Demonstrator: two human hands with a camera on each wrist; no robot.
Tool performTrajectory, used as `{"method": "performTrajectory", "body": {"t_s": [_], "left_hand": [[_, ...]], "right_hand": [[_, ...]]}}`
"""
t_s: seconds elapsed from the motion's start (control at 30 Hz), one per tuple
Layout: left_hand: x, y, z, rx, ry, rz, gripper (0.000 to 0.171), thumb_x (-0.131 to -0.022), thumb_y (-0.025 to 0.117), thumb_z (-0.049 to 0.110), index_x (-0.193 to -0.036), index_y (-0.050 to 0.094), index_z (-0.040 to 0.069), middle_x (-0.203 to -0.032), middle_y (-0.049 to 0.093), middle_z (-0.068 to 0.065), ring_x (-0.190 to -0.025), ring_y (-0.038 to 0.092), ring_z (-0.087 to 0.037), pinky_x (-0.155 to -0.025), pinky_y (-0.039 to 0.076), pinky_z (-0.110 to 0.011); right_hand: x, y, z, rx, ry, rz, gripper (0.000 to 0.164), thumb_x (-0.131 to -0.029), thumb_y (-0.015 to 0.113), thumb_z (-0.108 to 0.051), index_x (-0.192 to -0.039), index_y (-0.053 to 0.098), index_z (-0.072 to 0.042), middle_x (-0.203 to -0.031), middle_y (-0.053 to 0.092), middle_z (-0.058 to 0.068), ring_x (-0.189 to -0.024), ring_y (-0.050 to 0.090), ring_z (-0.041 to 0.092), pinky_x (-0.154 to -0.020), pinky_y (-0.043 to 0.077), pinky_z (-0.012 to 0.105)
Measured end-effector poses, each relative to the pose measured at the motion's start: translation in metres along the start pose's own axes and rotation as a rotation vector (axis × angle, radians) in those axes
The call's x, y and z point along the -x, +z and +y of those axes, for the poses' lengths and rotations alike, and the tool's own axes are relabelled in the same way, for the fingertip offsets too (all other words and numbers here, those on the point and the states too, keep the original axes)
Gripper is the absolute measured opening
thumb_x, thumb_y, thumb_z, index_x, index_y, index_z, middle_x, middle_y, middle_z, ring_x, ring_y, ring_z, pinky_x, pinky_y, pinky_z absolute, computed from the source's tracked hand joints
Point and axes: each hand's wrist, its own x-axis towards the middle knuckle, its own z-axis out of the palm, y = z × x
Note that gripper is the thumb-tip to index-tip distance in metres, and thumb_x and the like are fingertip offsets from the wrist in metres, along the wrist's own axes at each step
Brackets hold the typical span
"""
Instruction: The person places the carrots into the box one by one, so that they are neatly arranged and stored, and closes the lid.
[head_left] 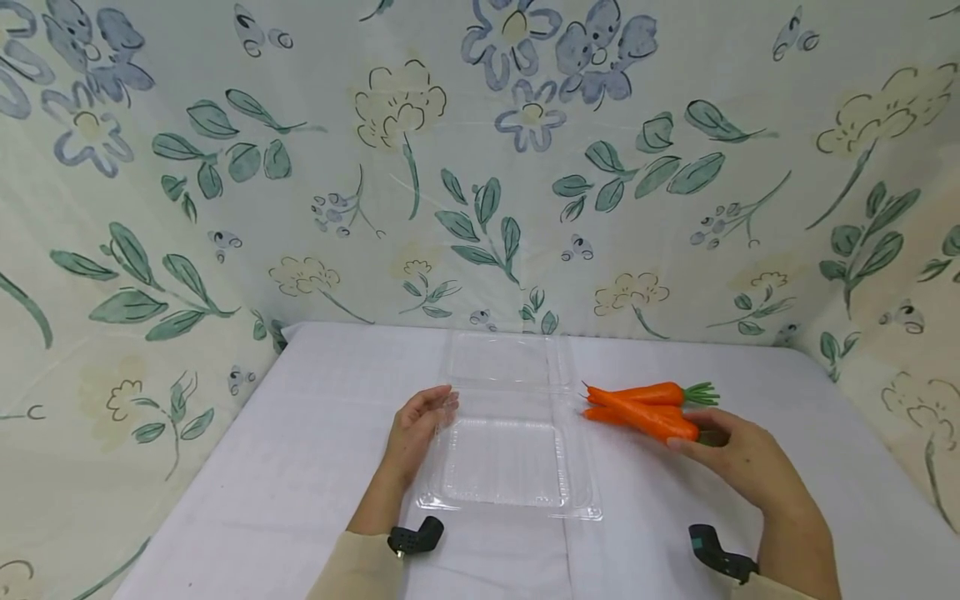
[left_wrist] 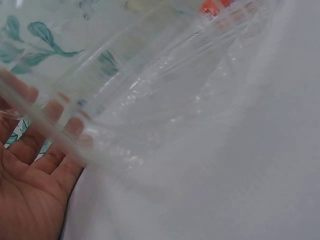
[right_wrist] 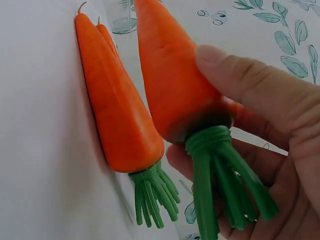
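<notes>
A clear plastic clamshell box (head_left: 504, 467) lies unfolded on the white cloth, its lid half toward the back. My left hand (head_left: 417, 425) is at the box's left side; its loosely extended fingers (left_wrist: 47, 117) show through the clear rim in the left wrist view. To the right of the box, my right hand (head_left: 742, 457) pinches an orange carrot (right_wrist: 172, 75) near its green top, thumb on one side and fingers on the other. Two other carrots lie close beside it, one with its green stems (head_left: 701, 393) showing at the back, and the nearer one (right_wrist: 117, 110) large in the right wrist view.
White cloth (head_left: 300, 467) covers the table. Floral fabric (head_left: 480, 167) hangs behind it and along both sides. Black wrist-worn devices sit on the left wrist (head_left: 416, 536) and the right wrist (head_left: 720, 554).
</notes>
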Motion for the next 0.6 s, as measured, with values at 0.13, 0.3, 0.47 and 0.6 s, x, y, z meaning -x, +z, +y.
{"method": "performTrajectory", "body": {"t_s": [0.13, 0.3, 0.47, 0.6], "left_hand": [[0.000, 0.001, 0.000, 0.001, 0.003, -0.001, 0.042, -0.095, 0.054, 0.001, -0.136, 0.058, 0.001, -0.141, 0.063, -0.019, -0.131, 0.062, -0.034, -0.106, 0.054, -0.029], [0.000, 0.001, -0.001, 0.013, 0.002, -0.005, 0.043, -0.094, 0.054, 0.000, -0.137, 0.057, -0.001, -0.141, 0.062, -0.020, -0.131, 0.062, -0.035, -0.104, 0.054, -0.025], [0.000, 0.001, -0.001, 0.021, 0.007, -0.004, 0.043, -0.094, 0.054, 0.000, -0.137, 0.058, -0.001, -0.141, 0.062, -0.021, -0.131, 0.062, -0.035, -0.102, 0.054, -0.023], [0.001, 0.001, 0.000, 0.013, 0.009, -0.005, 0.043, -0.094, 0.055, 0.001, -0.137, 0.058, 0.000, -0.141, 0.063, -0.020, -0.132, 0.062, -0.034, -0.104, 0.053, -0.024]], "right_hand": [[0.006, 0.005, -0.012, -0.034, -0.027, 0.048, 0.106, -0.074, 0.076, -0.073, -0.151, 0.046, -0.008, -0.148, 0.048, 0.030, -0.123, 0.047, 0.045, -0.098, 0.050, 0.066], [0.014, 0.012, -0.027, -0.049, -0.126, 0.091, 0.096, -0.076, 0.077, -0.068, -0.146, 0.053, -0.007, -0.139, 0.057, 0.027, -0.116, 0.054, 0.040, -0.093, 0.056, 0.058], [0.020, 0.019, -0.042, -0.041, -0.221, 0.118, 0.082, -0.079, 0.081, -0.057, -0.141, 0.059, -0.010, -0.132, 0.063, 0.024, -0.110, 0.058, 0.036, -0.090, 0.058, 0.055], [0.023, 0.024, -0.051, -0.050, -0.294, 0.123, 0.072, -0.080, 0.083, -0.052, -0.137, 0.063, -0.014, -0.128, 0.065, 0.019, -0.108, 0.060, 0.033, -0.090, 0.059, 0.052]]}}
